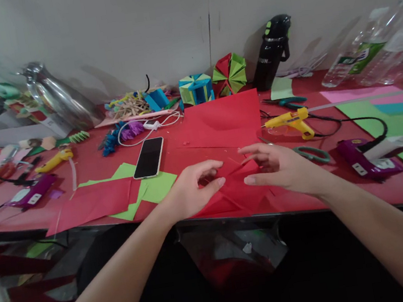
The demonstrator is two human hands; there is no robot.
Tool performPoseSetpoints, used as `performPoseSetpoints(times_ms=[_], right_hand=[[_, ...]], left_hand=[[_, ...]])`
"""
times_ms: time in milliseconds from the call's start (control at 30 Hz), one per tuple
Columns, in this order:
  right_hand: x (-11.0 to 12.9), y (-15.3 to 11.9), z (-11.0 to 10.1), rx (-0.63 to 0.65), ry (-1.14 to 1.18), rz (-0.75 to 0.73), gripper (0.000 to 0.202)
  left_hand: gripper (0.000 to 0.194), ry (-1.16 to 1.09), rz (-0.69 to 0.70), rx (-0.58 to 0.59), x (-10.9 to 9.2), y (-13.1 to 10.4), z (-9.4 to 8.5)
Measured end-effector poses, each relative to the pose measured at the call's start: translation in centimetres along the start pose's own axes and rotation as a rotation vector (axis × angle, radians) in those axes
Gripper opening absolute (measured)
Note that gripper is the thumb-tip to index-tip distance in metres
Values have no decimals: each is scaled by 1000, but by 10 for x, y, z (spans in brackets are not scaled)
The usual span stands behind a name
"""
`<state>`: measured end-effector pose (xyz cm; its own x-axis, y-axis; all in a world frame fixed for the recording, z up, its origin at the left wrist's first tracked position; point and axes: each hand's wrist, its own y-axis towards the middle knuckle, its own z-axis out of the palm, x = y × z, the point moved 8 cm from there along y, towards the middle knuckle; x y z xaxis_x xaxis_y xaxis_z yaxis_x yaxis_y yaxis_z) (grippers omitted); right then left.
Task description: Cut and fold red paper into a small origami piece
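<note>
Both your left hand (pixel 192 189) and your right hand (pixel 287 168) stand half open, fingers loosely curled, thumbs apart, with no visible hold on anything; creased red paper (pixel 239 193) lies between and below them at the front edge of your bench (pixel 92 163); whether either touches it cannot be told; behind it lies a flat red sheet (pixel 223 122), with a phone (pixel 149 158) to your left
</note>
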<state>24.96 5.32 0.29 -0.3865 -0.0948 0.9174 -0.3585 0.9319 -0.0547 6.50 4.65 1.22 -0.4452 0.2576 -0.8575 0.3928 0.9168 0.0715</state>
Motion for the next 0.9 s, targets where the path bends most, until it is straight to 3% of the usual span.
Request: performPoseSetpoints(times_ms=[133,200,300,433,500,700,900], right_hand=[[5,0,1,-134,-67,-13,41],[7,-1,0,-177,-86,-33,32],[11,-1,8,-78,-43,-74,23],[12,-1,16,15,-31,-75,30],[11,-1,18,24,-32,-56,35],[18,-1,20,5,-100,-75,20],[20,-2,18,-20,-123,-107,20]], left_hand=[[51,-26,0,20,-3,-1,2],[49,-53,-19,8,-1,-1,0],[30,-69,-30,0,1,0,-2],[20,-58,-15,135,-1,-1,9],[20,-56,-24,183,-2,-2,14],[22,-52,-29,189,-4,-3,17],[24,-24,-24,197,-5,-2,17]])
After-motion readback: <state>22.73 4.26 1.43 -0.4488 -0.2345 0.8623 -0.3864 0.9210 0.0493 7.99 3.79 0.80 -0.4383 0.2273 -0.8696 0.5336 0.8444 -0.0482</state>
